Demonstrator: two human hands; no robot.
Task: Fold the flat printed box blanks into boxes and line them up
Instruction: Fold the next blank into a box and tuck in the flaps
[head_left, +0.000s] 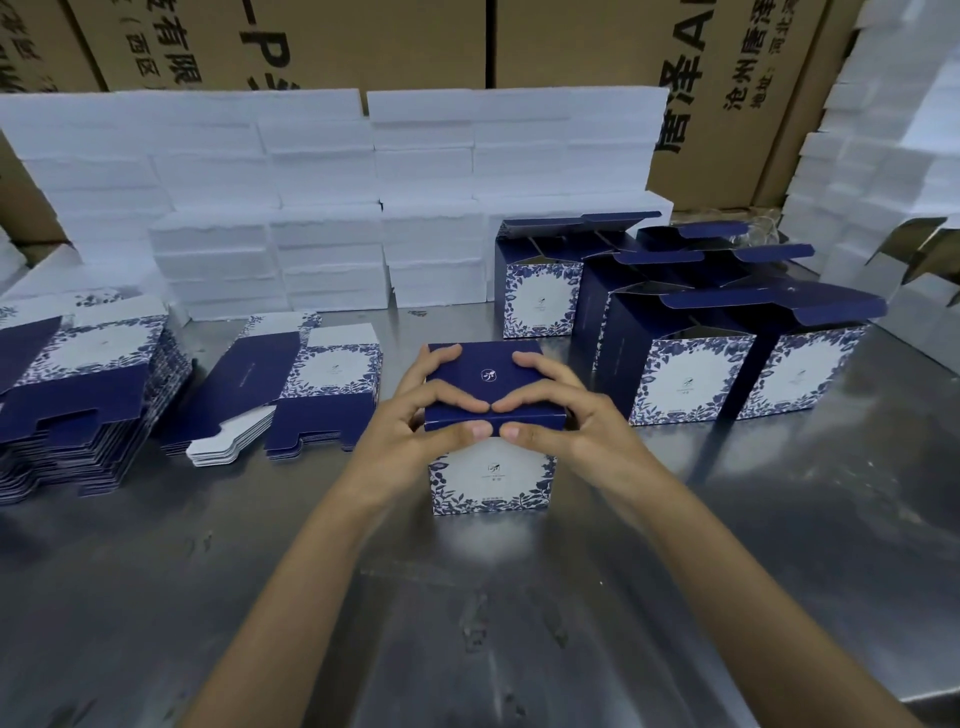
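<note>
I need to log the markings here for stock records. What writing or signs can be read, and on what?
"沧州唐泽", cut off: brown carton behind, right.
"有限", "(西区": brown carton behind, left.
Large "P", cut off: same left carton.
Small white emblem, no legible words: lid of the box under both hands.
Print on the box fronts and flat blanks: too small.

Head view looks down, close over table (727, 519).

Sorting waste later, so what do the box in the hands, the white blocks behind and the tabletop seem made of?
Box: printed paperboard, smooth, with creased flaps.
White blocks: probably foam, matte and grainy-edged.
Tabletop: likely stainless steel, with dull reflections.
</note>
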